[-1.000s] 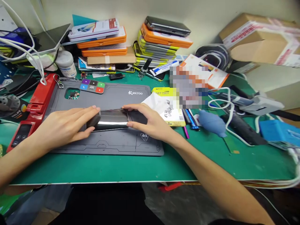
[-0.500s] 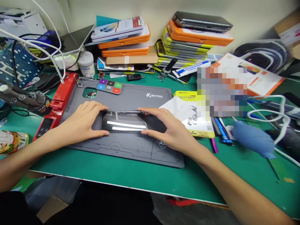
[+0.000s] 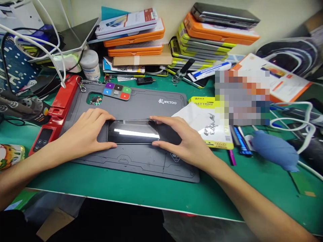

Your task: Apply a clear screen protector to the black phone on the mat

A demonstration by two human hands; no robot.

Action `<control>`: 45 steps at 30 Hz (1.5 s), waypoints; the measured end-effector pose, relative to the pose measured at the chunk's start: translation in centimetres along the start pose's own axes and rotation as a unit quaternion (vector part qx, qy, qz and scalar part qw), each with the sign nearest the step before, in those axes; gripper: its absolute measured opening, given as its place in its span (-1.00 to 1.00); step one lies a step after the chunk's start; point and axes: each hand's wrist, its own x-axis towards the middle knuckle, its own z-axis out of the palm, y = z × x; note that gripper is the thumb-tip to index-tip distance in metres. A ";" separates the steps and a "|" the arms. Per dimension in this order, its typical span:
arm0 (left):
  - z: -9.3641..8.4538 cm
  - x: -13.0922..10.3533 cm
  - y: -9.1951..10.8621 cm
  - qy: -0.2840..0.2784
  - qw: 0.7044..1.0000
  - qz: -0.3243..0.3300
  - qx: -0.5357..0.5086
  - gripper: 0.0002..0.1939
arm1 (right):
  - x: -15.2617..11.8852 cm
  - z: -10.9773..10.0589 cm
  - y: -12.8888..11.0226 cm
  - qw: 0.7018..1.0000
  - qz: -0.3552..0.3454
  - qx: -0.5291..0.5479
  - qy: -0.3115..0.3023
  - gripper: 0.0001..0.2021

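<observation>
A dark, glossy phone [image 3: 133, 131] lies sideways over the grey work mat [image 3: 151, 161], with bright reflections across its screen. My left hand [image 3: 89, 134] grips its left end, thumb on the near edge and fingers on the far edge. Its right end is held the same way by my right hand [image 3: 180, 137]. Beyond the phone, a small pad with coloured squares [image 3: 116, 91] rests on the mat near a cut-out holding small metal parts [image 3: 95, 99]. A white sheet and a yellow battery packet [image 3: 220, 134] lie right of the mat.
A red device [image 3: 58, 112] stands along the mat's left side, near a white jar [image 3: 90, 65]. Stacked orange cases [image 3: 136, 40] and more boxes line the back. Pens, a blue air blower [image 3: 275, 150] and white cables lie at the right.
The camera view has shifted slightly, and the reflections on the phone's screen have changed shape. Both hands keep their hold on the phone's ends.
</observation>
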 end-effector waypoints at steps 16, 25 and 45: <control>0.0 0.0 0.3 -0.004 0.999 -0.026 -0.029 -0.20 | -0.3 -0.1 0.0 1.000 -0.011 -0.001 0.006 -0.33; 0.4 -0.1 0.3 0.010 0.999 -0.028 -0.028 -0.18 | -0.3 -0.2 0.1 1.000 0.004 -0.003 -0.003 -0.34; 0.1 -0.4 0.3 0.003 0.998 -0.028 -0.056 -0.30 | 0.0 -0.2 0.2 1.000 -0.018 -0.015 -0.019 -0.33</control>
